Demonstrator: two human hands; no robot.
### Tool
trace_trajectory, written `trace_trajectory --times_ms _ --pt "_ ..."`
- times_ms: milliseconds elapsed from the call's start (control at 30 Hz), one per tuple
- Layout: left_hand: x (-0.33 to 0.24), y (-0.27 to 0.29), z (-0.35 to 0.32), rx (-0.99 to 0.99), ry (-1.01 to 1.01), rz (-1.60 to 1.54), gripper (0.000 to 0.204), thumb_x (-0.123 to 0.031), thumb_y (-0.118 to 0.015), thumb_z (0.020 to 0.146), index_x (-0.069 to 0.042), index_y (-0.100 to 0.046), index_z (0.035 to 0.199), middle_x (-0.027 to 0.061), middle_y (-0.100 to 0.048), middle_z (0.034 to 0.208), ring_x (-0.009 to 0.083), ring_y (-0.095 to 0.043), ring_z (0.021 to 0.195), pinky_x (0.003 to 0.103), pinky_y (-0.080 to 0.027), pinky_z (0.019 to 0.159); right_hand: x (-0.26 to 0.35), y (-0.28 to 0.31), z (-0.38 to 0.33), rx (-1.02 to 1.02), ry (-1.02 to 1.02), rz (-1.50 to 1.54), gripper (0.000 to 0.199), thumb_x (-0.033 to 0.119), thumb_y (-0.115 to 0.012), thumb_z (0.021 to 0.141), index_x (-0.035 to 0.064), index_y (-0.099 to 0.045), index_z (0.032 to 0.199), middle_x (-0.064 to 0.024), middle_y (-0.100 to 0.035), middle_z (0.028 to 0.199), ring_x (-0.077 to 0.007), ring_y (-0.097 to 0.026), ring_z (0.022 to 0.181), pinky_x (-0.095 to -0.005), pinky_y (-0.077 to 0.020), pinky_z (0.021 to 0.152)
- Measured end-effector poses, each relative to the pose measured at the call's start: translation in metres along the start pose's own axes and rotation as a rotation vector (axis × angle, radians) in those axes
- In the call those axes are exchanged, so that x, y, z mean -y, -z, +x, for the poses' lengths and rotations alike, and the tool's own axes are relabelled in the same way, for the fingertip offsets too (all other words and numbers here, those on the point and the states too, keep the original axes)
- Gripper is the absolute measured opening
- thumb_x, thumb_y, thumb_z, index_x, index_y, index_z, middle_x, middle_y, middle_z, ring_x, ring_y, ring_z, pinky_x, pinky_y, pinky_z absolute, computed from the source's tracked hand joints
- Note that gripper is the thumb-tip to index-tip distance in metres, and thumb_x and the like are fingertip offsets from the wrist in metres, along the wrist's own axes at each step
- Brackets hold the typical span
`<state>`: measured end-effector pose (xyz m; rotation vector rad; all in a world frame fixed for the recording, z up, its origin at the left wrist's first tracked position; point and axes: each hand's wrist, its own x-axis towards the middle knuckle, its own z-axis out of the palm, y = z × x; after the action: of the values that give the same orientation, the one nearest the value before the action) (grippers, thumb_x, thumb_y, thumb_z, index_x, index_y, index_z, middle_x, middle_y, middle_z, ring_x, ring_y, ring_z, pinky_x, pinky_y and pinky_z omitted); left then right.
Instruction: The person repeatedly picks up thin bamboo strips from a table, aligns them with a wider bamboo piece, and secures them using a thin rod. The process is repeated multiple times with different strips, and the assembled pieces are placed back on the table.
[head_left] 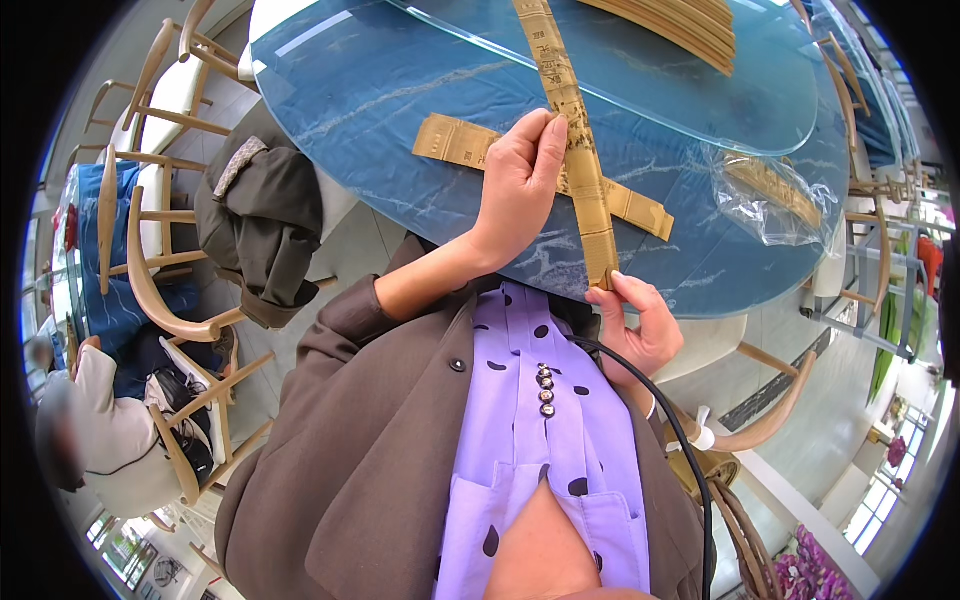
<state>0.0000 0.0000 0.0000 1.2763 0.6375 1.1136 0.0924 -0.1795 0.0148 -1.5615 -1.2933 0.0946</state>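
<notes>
A long gold strip with dark print (590, 195), like a flat paper sleeve, runs from the far side of the table toward me. My left hand (520, 190) is closed at its middle, thumb and fingers pinched along its left edge. Down at the near end, my right hand (640, 325) pinches the strip's tip between thumb and fingers, just over the table's edge. Under it, crossing at a slant, lies a second gold strip (455, 140), partly hidden by my left hand. Whether either strip has something inside cannot be seen.
The blue table (400, 80) has a raised glass turntable (790, 110), with a stack of gold strips (680, 25) at the far side. A clear plastic bag (770, 200) holds more gold material. Wooden chairs (150, 270), a draped dark jacket (260, 220) and a seated person (115, 420) are left.
</notes>
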Motion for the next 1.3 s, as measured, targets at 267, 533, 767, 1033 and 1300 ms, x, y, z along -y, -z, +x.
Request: trace_trajectory --times_ms 267,533,767,1033,1300 --pt "-0.015 -0.010 0.007 0.062 0.309 -0.270 0.038 -0.039 -0.042 0.110 -0.008 -0.060 0.098 -0.0023 -0.058 0.081 0.0025 -0.049 0.064 0.019 -0.035 0.051 0.001 -0.006 0.015 0.034 0.051 0.018 0.023 -0.002 -0.083 0.077 -0.0031 -0.071 0.097 -0.0152 -0.073 0.084 -0.0235 -0.073 0.073 -0.0282 -0.0571 0.063" --pt "-0.008 -0.007 0.010 0.074 0.139 -0.082 0.037 -0.032 -0.041 0.110 -0.005 -0.061 0.096 0.0015 -0.060 0.079 0.0069 -0.056 0.072 0.023 -0.048 0.067 0.010 -0.002 0.032 0.113 0.150 -0.040 0.029 -0.003 -0.085 0.068 0.0022 -0.076 0.095 -0.0078 -0.068 0.084 -0.0163 -0.064 0.065 -0.0256 -0.0498 0.054" --pt "-0.005 -0.009 0.010 0.106 0.109 -0.039 0.037 -0.028 -0.037 0.111 0.000 -0.055 0.095 0.0062 -0.063 0.072 0.0128 -0.060 0.066 0.030 -0.051 0.067 0.006 -0.010 0.030 0.063 0.217 -0.156 0.028 0.002 -0.087 0.065 0.0061 -0.077 0.090 -0.0039 -0.065 0.081 -0.0158 -0.060 0.064 -0.0263 -0.0472 0.053" --pt "-0.004 -0.010 0.009 0.156 0.187 -0.080 0.038 -0.029 -0.037 0.111 -0.001 -0.055 0.094 0.0061 -0.062 0.073 0.0127 -0.060 0.068 0.030 -0.050 0.068 0.011 -0.014 0.028 0.076 0.208 -0.173 0.022 0.005 -0.086 0.068 0.0054 -0.075 0.087 -0.0037 -0.065 0.081 -0.0178 -0.061 0.065 -0.0279 -0.0476 0.054" --pt "-0.005 -0.007 0.011 0.138 0.155 -0.066 0.039 -0.030 -0.037 0.111 -0.001 -0.056 0.094 0.0059 -0.062 0.072 0.0125 -0.060 0.068 0.030 -0.050 0.067 0.010 -0.013 0.031 0.089 0.152 -0.151 0.023 0.007 -0.086 0.067 0.0035 -0.075 0.087 -0.0064 -0.068 0.083 -0.0206 -0.063 0.066 -0.0296 -0.0496 0.057"
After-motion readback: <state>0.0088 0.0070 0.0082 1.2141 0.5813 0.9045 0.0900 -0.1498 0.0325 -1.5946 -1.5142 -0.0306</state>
